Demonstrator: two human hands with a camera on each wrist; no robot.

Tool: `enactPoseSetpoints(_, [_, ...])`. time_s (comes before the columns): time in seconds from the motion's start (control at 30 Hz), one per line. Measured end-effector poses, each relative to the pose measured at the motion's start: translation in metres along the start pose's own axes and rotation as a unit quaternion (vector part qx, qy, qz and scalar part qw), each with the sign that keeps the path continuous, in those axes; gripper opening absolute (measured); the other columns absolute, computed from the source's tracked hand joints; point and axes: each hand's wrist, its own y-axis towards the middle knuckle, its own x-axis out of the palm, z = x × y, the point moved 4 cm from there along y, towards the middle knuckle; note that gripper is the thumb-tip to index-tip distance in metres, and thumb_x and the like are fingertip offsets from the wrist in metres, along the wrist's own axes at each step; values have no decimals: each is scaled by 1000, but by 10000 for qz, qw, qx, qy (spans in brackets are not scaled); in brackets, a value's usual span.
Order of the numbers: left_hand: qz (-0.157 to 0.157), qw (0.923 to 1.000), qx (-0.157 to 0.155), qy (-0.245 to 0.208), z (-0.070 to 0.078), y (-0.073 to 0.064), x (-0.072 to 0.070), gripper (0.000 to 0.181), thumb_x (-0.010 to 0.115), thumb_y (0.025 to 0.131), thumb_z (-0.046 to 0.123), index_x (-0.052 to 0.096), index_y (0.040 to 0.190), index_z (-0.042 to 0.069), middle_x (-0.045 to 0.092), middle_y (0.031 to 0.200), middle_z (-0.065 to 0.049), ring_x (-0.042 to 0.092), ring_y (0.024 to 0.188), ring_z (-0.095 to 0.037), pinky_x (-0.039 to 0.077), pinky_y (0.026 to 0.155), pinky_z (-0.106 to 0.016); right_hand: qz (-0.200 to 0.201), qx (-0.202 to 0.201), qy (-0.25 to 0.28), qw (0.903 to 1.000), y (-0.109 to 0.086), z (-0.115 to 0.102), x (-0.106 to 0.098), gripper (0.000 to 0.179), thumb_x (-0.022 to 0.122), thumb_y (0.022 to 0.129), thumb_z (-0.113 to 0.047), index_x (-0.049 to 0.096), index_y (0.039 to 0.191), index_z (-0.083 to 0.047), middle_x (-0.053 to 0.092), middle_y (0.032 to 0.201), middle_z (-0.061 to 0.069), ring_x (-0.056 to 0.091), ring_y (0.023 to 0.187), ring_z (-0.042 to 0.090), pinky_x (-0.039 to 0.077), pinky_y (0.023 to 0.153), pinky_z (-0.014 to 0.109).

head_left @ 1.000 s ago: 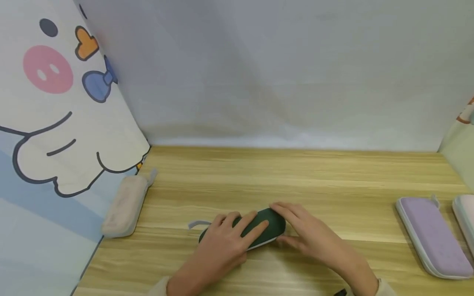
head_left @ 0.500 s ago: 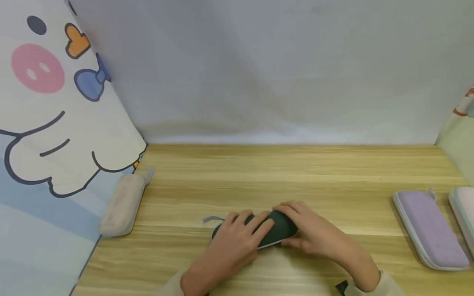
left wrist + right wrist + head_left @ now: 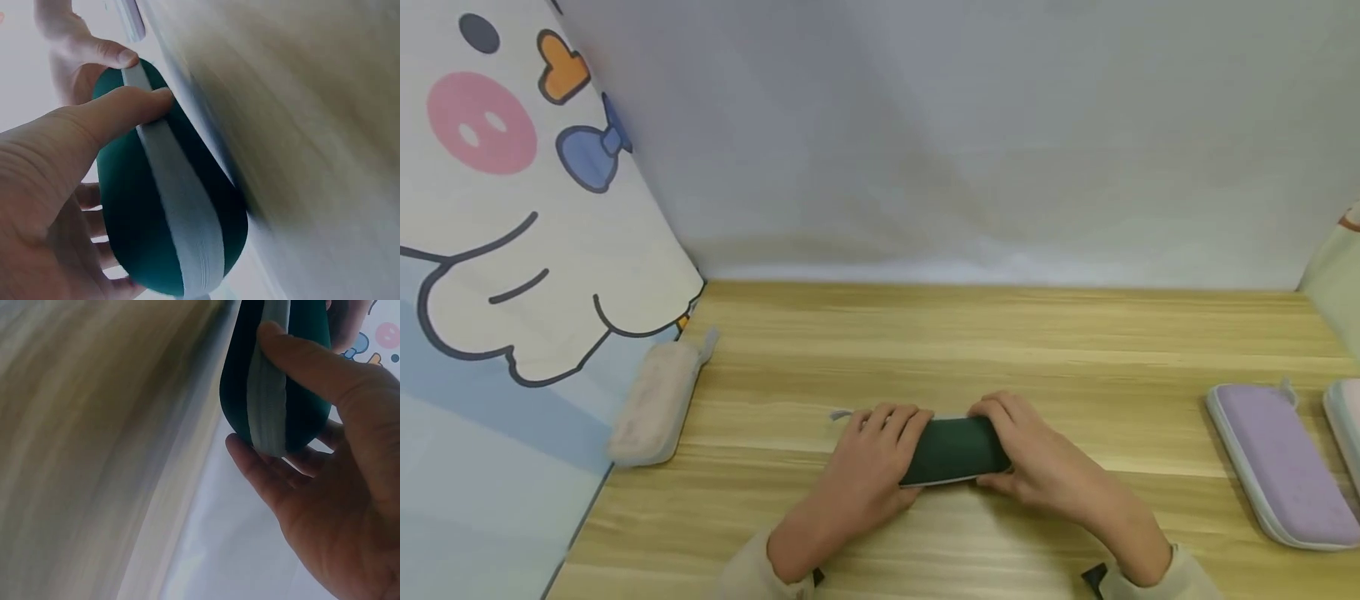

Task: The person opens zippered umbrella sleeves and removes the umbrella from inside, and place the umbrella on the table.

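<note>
A dark green pencil case (image 3: pixel 964 450) with a pale zip band round its side lies near the front middle of the table in the head view. My left hand (image 3: pixel 868 462) grips its left part, fingers over the top and far side. In the left wrist view the left thumb (image 3: pixel 134 105) presses on the zip band (image 3: pixel 181 200). My right hand (image 3: pixel 1033 450) holds the case's right end. The right wrist view shows the right thumb (image 3: pixel 312 362) on the band and fingers behind the rounded end. A grey pull loop (image 3: pixel 840 414) sticks out at the left.
A beige case (image 3: pixel 655 404) lies at the table's left edge by the cartoon-print curtain (image 3: pixel 550 317). On the right are a purple case (image 3: pixel 1281 462) and a pale pink case (image 3: pixel 1347 417), partly out of view. A pale wall sheet (image 3: pixel 970 167) stands behind the wooden table (image 3: pixel 1000 342).
The green pencil case has shifted right and turned nearly level with the table edge. The left hand's fingers have moved from its top to its far side. The right hand keeps its hold.
</note>
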Motion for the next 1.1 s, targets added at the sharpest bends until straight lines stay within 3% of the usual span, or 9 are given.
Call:
enactPoseSetpoints(0.2, [-352,9986,-316,-252,-13,-1,-1,93,88,76,61,52,148,14,61,142,-4,59,128,-25,49,104,-48,187,19,-183,9997,-1,4,1,75,98,71,-13,50,129,-5,54,131,11,56,124,30,53,103,49])
enactPoseSetpoints(0.5, [-750,9922,-654,-755,-29,-4,-5,88,88,79,57,54,146,12,60,141,-6,60,126,-29,53,99,-52,260,73,-353,9990,-4,7,-1,77,97,68,-7,47,127,-4,53,130,16,54,122,34,53,101,51])
enactPoseSetpoints(0.8, [-863,9878,-685,-1100,-32,-5,-7,86,90,79,51,54,146,10,60,138,-8,63,120,-29,57,91,-48,69,96,-430,9990,-4,5,-2,78,95,71,-7,48,133,-4,51,132,15,53,124,34,52,102,52])
enactPoseSetpoints(0.97, [-1000,9803,-812,-1497,-42,-7,-10,87,88,81,49,51,151,13,58,145,-9,60,128,-32,54,99,-53,-103,208,-351,9991,-4,5,-2,80,93,77,-10,47,142,-8,50,135,14,51,126,35,54,101,53])
enactPoseSetpoints(1.1, [-931,9765,-986,-1676,-50,-9,-24,83,88,82,44,51,151,15,56,147,-10,56,134,-34,48,106,-58,-174,283,-289,9990,-5,6,-2,82,92,78,-10,46,146,-11,49,137,15,50,128,36,54,100,54])
